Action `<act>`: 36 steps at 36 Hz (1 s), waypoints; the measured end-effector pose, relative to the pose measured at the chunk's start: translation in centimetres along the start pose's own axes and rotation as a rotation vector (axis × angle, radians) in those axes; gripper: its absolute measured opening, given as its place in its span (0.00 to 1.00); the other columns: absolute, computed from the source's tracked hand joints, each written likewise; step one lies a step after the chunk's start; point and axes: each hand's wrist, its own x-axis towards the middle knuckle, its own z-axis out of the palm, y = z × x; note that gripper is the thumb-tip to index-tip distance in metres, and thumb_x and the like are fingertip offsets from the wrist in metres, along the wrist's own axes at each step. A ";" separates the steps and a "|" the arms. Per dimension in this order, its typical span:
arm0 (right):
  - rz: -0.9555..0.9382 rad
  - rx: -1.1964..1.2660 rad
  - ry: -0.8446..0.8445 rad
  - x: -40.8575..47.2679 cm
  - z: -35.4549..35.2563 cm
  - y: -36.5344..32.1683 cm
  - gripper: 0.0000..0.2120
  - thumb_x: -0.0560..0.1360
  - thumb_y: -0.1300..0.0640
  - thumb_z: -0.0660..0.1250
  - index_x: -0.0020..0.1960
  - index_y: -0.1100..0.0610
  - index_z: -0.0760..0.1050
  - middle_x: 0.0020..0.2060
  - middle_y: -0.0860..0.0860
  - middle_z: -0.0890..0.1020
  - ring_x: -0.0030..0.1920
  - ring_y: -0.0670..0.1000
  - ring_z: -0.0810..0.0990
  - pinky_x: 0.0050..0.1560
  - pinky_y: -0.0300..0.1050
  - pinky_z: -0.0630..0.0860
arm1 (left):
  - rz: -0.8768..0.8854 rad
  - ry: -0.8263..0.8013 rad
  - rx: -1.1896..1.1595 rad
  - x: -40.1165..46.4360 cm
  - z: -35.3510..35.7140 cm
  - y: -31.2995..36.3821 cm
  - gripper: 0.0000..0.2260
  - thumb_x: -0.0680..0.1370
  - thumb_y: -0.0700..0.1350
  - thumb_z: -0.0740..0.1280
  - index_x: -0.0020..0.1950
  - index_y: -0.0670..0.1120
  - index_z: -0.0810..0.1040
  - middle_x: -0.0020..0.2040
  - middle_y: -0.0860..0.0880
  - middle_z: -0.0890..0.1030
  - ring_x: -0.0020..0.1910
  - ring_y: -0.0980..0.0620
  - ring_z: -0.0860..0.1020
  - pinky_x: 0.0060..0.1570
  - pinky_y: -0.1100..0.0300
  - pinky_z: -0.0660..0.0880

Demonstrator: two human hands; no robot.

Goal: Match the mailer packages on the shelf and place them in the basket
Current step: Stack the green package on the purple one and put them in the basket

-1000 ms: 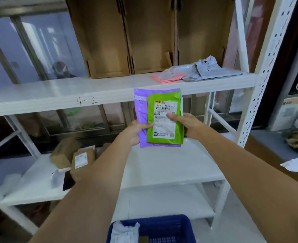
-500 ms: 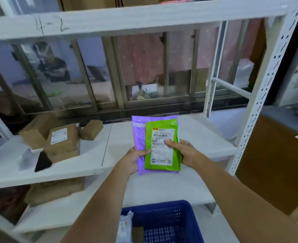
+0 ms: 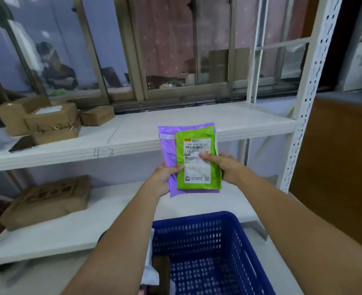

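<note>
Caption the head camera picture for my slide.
Both hands hold a green mailer stacked on a purple mailer above a blue basket.

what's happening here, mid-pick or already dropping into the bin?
Mid-pick. A person holds two stacked mailers in front of the white shelf: a green mailer with its label facing up, on top of a purple mailer. The left hand grips the stack's left edge; the right hand holds the right side, thumb on the label. The blue basket sits below; the mailers are not in it yet.
</note>
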 end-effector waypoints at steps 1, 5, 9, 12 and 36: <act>-0.004 -0.001 -0.001 -0.1 0.0 0.5 0.09 0.71 0.62 0.74 0.51 0.61 0.81 0.47 0.58 0.85 0.43 0.55 0.85 0.46 0.50 0.83 | 0.013 0.003 0.006 -0.2 -0.2 -0.3 0.21 0.71 0.30 0.67 0.65 0.36 0.75 0.58 0.36 0.80 0.51 0.41 0.82 0.48 0.41 0.80; 0.018 0.015 0.020 -3.3 -0.3 4.4 0.16 0.69 0.62 0.75 0.56 0.63 0.79 0.50 0.60 0.84 0.50 0.58 0.84 0.53 0.55 0.80 | 0.034 0.049 0.026 -3.3 -1.3 -3.9 0.18 0.74 0.27 0.65 0.63 0.35 0.75 0.51 0.37 0.83 0.45 0.43 0.84 0.46 0.42 0.80; 0.083 0.044 0.058 -7.0 -1.1 7.6 0.27 0.64 0.61 0.78 0.61 0.65 0.76 0.52 0.62 0.84 0.52 0.61 0.84 0.54 0.57 0.80 | 0.005 0.114 0.087 -7.0 -1.0 -7.0 0.16 0.73 0.27 0.66 0.61 0.32 0.75 0.46 0.38 0.84 0.39 0.45 0.84 0.45 0.44 0.81; 0.089 0.049 0.046 -9.2 -2.0 8.9 0.23 0.68 0.61 0.75 0.62 0.64 0.76 0.54 0.62 0.83 0.54 0.62 0.83 0.57 0.60 0.78 | 0.002 0.148 0.082 -9.2 -0.1 -8.7 0.16 0.73 0.27 0.66 0.61 0.31 0.74 0.50 0.37 0.83 0.40 0.44 0.82 0.52 0.41 0.77; 0.347 -0.061 0.338 1.1 -11.7 35.2 0.13 0.71 0.70 0.71 0.55 0.64 0.79 0.48 0.60 0.84 0.44 0.60 0.83 0.39 0.49 0.80 | -0.303 0.494 0.209 3.1 -10.8 -33.8 0.11 0.68 0.23 0.68 0.43 0.38 0.79 0.49 0.37 0.82 0.43 0.41 0.81 0.49 0.45 0.79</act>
